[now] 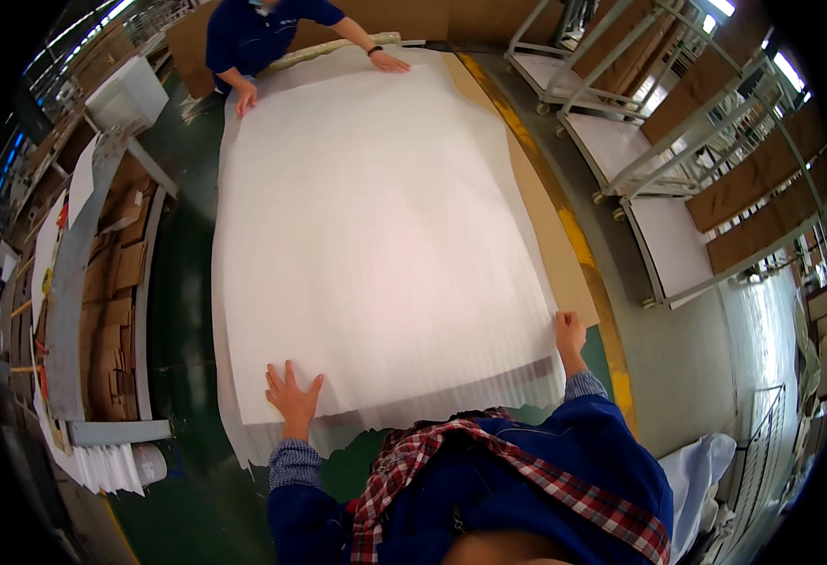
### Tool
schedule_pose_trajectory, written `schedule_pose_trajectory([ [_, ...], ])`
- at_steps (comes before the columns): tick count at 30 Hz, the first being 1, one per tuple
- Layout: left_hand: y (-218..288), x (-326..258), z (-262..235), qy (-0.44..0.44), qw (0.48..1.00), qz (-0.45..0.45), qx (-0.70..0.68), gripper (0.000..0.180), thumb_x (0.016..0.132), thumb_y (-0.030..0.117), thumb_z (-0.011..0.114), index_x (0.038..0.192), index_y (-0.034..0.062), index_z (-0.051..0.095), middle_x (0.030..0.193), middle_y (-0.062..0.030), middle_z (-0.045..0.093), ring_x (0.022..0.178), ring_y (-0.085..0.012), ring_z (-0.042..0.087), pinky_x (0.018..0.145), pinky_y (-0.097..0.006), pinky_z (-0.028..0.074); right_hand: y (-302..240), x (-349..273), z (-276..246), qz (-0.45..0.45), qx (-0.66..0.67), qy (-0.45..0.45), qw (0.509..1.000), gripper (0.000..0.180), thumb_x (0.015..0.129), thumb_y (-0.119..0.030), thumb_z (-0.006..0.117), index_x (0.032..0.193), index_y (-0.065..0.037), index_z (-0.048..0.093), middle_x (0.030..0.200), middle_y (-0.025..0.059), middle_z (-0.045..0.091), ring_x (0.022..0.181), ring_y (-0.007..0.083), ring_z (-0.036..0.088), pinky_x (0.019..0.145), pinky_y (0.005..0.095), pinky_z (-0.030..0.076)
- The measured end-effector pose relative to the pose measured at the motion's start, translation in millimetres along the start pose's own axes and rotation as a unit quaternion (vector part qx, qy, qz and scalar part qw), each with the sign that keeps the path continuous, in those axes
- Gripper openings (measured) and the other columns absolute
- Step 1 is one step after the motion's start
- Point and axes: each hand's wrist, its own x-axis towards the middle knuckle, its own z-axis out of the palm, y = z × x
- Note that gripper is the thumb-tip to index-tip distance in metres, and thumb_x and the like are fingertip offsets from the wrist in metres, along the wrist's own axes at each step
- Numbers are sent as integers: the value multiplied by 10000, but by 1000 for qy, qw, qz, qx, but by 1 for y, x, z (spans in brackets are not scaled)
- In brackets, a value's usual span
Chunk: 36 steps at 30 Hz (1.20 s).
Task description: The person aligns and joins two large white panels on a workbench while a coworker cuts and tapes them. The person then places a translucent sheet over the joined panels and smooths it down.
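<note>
A large white foam sheet [376, 226] lies spread out in front of me, with a thin translucent sheet [451, 400] showing past its near edge. Brown cardboard [564, 273] sticks out along the right side beneath them. My left hand [293, 395] rests flat near the near left corner, fingers spread on the white surface. At the near right corner my right hand [570, 334] is closed, pinching the edge of the sheet. Across from me a co-worker [258, 42] in blue leans over the far end, one hand [390, 62] flat on the sheet and the other at its left edge.
Wheeled metal racks [620, 160] holding boards stand at the right, past a yellow floor line [573, 235]. On the left is a grey workbench [67, 330] with cardboard pieces [117, 348] on its shelf. A white block [129, 94] sits farther back on the left.
</note>
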Motion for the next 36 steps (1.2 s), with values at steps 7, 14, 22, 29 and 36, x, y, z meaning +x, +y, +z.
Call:
schedule_pose_trajectory([
  [7,-24,13,3,49,997,-61,1,745,751,564,535,1291,75,381,1374,-247,194,1267,-359,209,969,-546,198,22,16,8,34,-90,-16,995,412,741,-480,567,933,-118,613,884,98,629,924,293,564,847,494,346],
  [14,-87,28,1,13,981,-185,54,701,793,601,440,1295,116,387,1366,-211,247,1245,-342,270,958,-514,247,20,18,-28,-106,-57,196,973,309,769,-418,558,797,-111,582,735,75,617,753,269,579,752,440,358],
  [22,-108,35,-11,9,967,-255,7,767,721,648,501,1264,113,411,1272,-148,375,1156,-332,376,892,-524,326,18,21,8,-72,-367,156,914,333,792,-276,526,1084,-115,532,1105,96,523,1072,290,437,845,461,310],
  [29,-159,30,-3,69,938,-300,-161,819,671,633,584,1190,11,465,1130,-197,480,1029,-344,477,881,-433,380,-38,-49,17,-142,-106,14,984,574,766,-390,578,1230,-103,399,1255,169,383,1161,338,351,937,454,314],
  [36,-146,24,-21,-44,936,-325,-126,901,630,672,593,1194,-10,425,1177,-227,437,1054,-398,448,896,-431,376,-28,-44,22,-76,-148,-34,986,779,762,-600,492,1146,77,452,1043,276,528,981,400,516,856,457,398],
])
